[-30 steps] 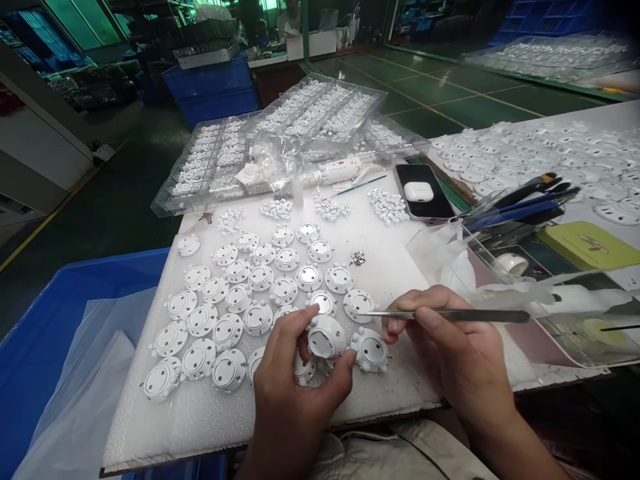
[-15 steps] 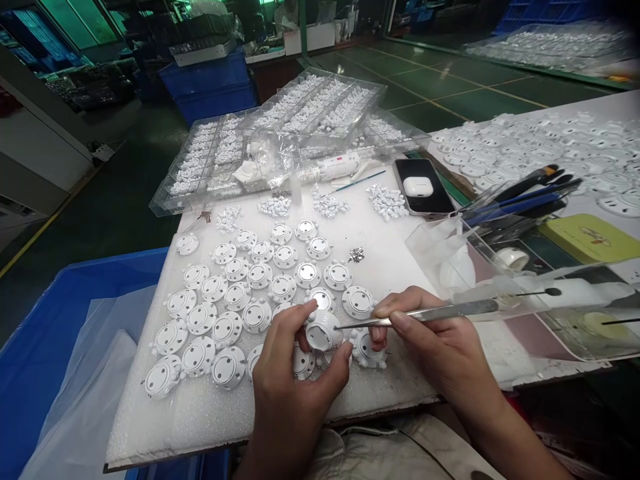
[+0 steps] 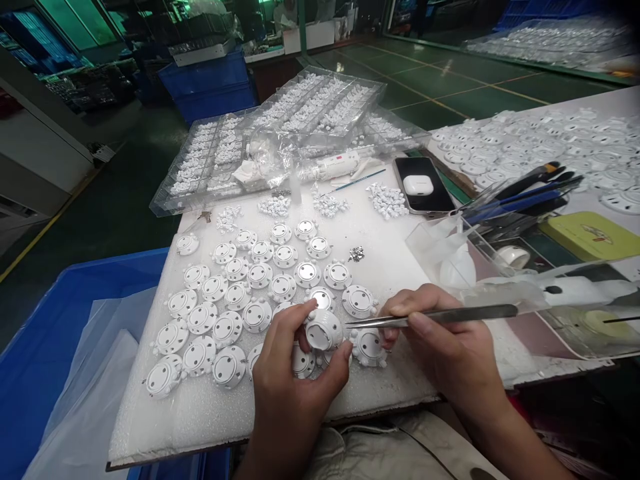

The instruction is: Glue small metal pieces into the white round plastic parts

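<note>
A round white plastic part point(image 3: 323, 331) is pinched between the fingers and thumb of my left hand point(image 3: 300, 373), tilted to face me. My right hand point(image 3: 440, 340) is closed around metal tweezers point(image 3: 463, 313). The tweezers' tips sit just right of the part's edge; whether anything lies between them is too small to tell. Beneath and around my hands, similar round white parts point(image 3: 229, 367) with dark dots and small knobs stand in rows on a white foam sheet point(image 3: 210, 420). A small pile of shiny metal bits point(image 3: 357, 254) lies beyond my right hand.
Small piles of white pieces point(image 3: 387, 201) lie at the back beside a phone point(image 3: 425, 187) with a white case on it. Clear trays point(image 3: 165, 200) stand behind. To the right are a clear plastic box point(image 3: 550, 347), tools point(image 3: 530, 197) and a yellow tin point(image 3: 595, 237). A blue bin point(image 3: 100, 267) sits left.
My right hand has moved slightly right, drawing the tweezers' tips back from the part and turning the tool lower and flatter. The left hand stays nearly still with the part.
</note>
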{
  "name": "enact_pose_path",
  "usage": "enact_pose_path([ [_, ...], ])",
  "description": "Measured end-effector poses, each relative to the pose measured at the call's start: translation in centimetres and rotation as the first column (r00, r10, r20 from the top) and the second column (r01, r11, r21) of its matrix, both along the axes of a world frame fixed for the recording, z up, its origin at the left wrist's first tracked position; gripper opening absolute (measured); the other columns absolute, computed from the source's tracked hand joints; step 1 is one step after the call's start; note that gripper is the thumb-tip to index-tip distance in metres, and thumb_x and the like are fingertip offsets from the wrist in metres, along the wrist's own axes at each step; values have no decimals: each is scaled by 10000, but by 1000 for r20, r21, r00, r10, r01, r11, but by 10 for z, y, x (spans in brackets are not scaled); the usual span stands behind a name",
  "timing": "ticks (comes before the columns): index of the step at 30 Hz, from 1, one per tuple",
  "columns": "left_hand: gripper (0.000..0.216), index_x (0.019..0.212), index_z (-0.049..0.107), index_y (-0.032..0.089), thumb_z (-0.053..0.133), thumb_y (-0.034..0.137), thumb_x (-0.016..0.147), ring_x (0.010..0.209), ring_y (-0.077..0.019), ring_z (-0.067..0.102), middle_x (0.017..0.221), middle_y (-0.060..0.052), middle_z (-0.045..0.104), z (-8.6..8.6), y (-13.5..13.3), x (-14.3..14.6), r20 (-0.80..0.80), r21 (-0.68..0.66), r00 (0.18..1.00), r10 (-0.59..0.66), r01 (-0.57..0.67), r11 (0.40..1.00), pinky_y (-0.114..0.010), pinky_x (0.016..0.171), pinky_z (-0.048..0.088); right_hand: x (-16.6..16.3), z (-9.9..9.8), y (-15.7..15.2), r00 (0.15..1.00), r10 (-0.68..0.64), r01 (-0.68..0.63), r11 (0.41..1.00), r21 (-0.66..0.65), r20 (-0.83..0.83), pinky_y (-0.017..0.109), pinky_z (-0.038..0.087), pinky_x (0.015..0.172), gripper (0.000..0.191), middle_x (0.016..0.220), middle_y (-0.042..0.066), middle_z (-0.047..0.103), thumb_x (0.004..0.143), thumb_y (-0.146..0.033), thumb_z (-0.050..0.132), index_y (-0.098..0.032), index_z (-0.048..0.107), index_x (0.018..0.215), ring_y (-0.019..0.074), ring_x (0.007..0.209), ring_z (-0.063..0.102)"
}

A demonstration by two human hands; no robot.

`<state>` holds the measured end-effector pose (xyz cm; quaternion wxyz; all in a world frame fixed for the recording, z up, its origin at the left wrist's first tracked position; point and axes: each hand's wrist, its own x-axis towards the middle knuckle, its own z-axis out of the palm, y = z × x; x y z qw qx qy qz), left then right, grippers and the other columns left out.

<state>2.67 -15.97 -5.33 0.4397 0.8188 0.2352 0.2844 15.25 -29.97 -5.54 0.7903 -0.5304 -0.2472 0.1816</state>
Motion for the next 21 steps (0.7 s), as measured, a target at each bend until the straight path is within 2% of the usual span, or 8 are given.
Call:
enact_pose_path([
  [2,400,1218,645,265,763,252,836,791,-146,612,1064,-12,673,0,0,0,3,-13,1000,-9,9,1000,-288,776,536,-1,1,0,991,-62,55,997,60,116,285,624,666,123,818,11,742,977,-325,652,-286,763,1012,157,709,711],
  [4,411,1225,641,265,768,254,835,811,-153,619,1091,-19,679,0,1,-1,11,-21,1000,-21,21,1000,-294,787,537,-4,1,-1,962,-72,65,997,36,262,364,631,841,227,978,19,777,1026,-277,564,-346,736,1157,189,914,742],
  [7,416,1232,636,268,768,255,837,925,-184,655,1162,-34,692,-1,1,-1,22,-39,999,-29,30,999,-303,811,544,-6,0,-2,883,60,-13,995,-103,465,447,544,1046,378,1188,-7,757,1048,-200,491,-429,647,1304,201,1194,670],
  [10,420,1235,635,270,768,255,836,1044,-215,668,1200,-41,695,-1,1,-2,23,-55,999,-30,31,998,-311,831,555,-5,-4,-2,789,186,-66,973,-219,585,435,524,1068,450,1247,-19,739,1028,-161,502,-435,586,1375,200,1255,629],
  [12,417,1231,639,271,769,259,836,1064,-221,672,1202,-41,699,-1,1,-2,22,-57,999,-26,27,998,-315,836,561,-3,-6,-2,750,216,-61,964,-260,626,429,523,1067,493,1265,-13,732,1008,-131,514,-421,564,1404,203,1268,621],
  [17,394,1206,651,265,765,260,830,1031,-221,686,1192,-45,711,-1,1,-1,14,-56,1000,-4,5,998,-317,817,572,-3,-13,-7,679,188,-12,969,-246,709,502,506,1071,597,1361,7,685,985,-139,564,-425,467,1500,248,1293,612],
  [21,399,1215,649,261,756,240,831,1073,-228,686,1195,-47,711,-2,2,-2,9,-71,1000,-5,6,997,-313,826,569,-2,-16,-7,529,195,32,968,-248,826,518,477,1086,640,1365,58,681,958,-164,633,-352,443,1539,271,1284,628],
])
